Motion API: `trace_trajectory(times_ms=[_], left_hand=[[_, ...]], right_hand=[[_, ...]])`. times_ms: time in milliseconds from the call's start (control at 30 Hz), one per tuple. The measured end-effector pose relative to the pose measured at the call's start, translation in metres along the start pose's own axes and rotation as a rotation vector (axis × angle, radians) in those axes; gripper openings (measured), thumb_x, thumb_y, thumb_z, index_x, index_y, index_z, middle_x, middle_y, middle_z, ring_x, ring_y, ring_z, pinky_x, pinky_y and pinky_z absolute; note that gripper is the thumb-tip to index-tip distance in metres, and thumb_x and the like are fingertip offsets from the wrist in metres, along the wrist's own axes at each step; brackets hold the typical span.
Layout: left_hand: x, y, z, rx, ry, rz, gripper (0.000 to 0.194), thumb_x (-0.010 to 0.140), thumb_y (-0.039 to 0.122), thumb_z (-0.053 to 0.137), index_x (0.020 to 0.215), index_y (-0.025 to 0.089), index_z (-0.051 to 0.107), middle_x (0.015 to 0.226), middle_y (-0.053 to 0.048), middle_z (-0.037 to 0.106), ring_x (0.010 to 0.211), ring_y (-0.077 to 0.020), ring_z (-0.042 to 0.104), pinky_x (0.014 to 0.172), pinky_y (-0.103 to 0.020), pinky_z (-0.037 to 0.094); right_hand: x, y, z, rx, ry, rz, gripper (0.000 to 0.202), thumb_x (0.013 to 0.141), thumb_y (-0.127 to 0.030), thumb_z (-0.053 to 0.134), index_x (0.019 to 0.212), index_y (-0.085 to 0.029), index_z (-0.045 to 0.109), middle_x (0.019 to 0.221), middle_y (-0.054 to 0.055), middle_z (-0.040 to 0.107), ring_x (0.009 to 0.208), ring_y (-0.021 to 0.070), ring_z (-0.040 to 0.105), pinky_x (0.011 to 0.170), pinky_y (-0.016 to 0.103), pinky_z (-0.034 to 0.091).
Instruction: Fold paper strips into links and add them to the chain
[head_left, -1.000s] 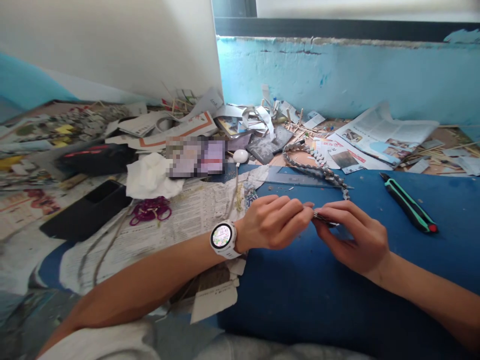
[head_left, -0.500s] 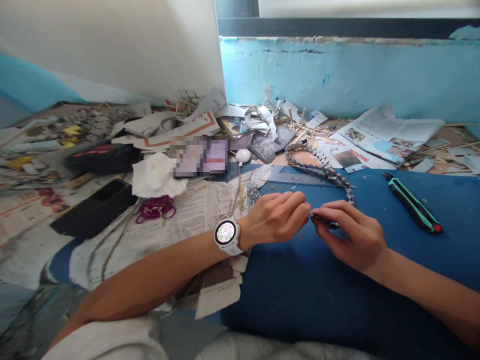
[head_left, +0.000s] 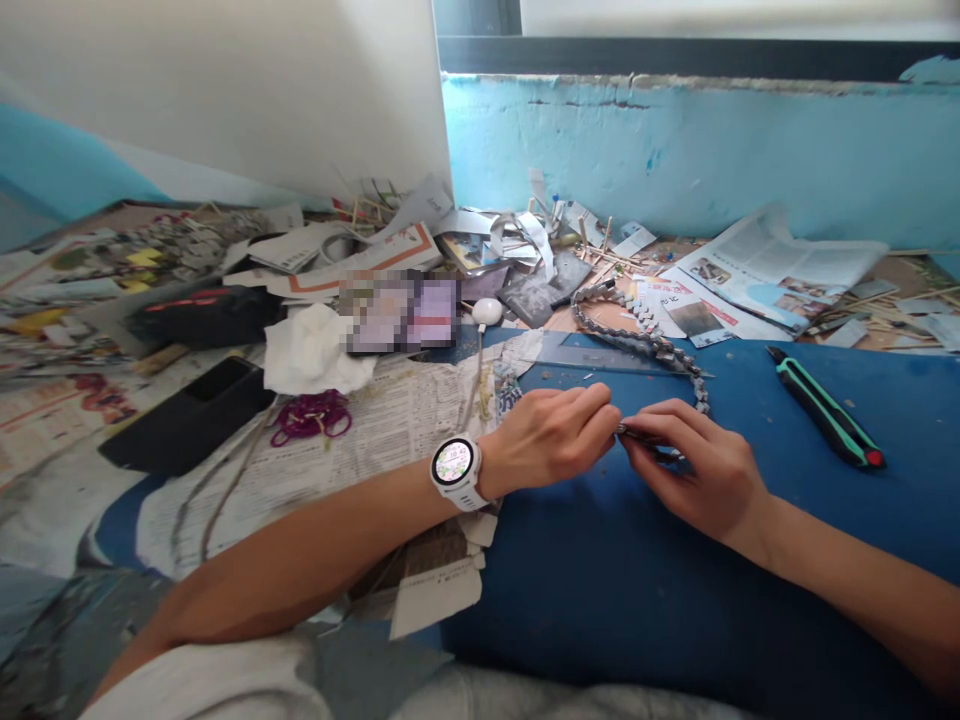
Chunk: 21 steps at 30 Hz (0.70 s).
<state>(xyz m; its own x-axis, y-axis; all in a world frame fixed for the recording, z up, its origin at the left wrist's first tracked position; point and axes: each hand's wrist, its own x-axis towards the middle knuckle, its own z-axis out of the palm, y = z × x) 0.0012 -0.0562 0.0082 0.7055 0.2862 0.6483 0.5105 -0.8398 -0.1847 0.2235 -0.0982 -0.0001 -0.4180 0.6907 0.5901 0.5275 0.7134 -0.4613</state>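
Note:
A long grey folded chain [head_left: 643, 346] curves from the back papers, over a clear ruler [head_left: 592, 356], down to my right hand [head_left: 701, 475]. The right thumb and fingers pinch its near end. My left hand [head_left: 551, 435], with a white watch [head_left: 455, 462] on the wrist, has its fingers closed at the tip of that end. Whatever lies between the left fingertips is too small to make out. Both hands are above the blue mat [head_left: 585, 580], their fingertips nearly touching.
A black and green cutter [head_left: 825, 408] lies on the right. On the left are newspaper [head_left: 390, 440], a white tissue [head_left: 315, 350], purple cord [head_left: 311, 418] and a black case [head_left: 187, 415]. Paper scraps, thin sticks and a white charger [head_left: 487, 312] lie further back.
Both hands stay almost in place. The fingers of my right hand have shifted very slightly left around the chain end.

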Motion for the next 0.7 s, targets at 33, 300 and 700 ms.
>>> trace_trajectory(times_ms=[33, 300, 700], left_hand=[[-0.0003, 0.0000, 0.0005, 0.001, -0.005, -0.003, 0.016, 0.102, 0.019, 0.051, 0.087, 0.019, 0.053, 0.075, 0.001, 0.056, 0.059, -0.0115, 0.054, 0.054, -0.029, 0.038], [-0.0025, -0.0002, 0.0027, -0.009, -0.010, -0.006, 0.015, 0.103, 0.020, 0.051, 0.088, 0.019, 0.054, 0.074, 0.001, 0.056, 0.059, -0.0118, 0.052, 0.055, -0.029, 0.037], [-0.0051, 0.0018, 0.0070, -0.008, 0.006, 0.008, 0.013, 0.102, 0.020, 0.054, 0.089, 0.019, 0.053, 0.077, 0.001, 0.056, 0.059, -0.0118, 0.051, 0.054, -0.029, 0.036]], right_hand=[[0.0002, 0.0003, 0.0000, 0.010, -0.004, 0.009, 0.028, 0.092, -0.007, 0.069, 0.117, -0.021, 0.066, 0.103, 0.005, 0.071, 0.084, 0.0139, 0.073, 0.077, 0.025, 0.063], [0.0018, 0.0008, 0.0002, 0.068, -0.017, 0.071, 0.026, 0.093, -0.008, 0.068, 0.116, -0.021, 0.067, 0.104, 0.005, 0.070, 0.085, 0.0143, 0.072, 0.078, 0.026, 0.063], [0.0014, 0.0061, 0.0004, -0.022, -0.059, 0.044, 0.024, 0.097, -0.015, 0.067, 0.120, -0.023, 0.067, 0.102, 0.006, 0.071, 0.085, 0.0173, 0.071, 0.075, 0.031, 0.058]])
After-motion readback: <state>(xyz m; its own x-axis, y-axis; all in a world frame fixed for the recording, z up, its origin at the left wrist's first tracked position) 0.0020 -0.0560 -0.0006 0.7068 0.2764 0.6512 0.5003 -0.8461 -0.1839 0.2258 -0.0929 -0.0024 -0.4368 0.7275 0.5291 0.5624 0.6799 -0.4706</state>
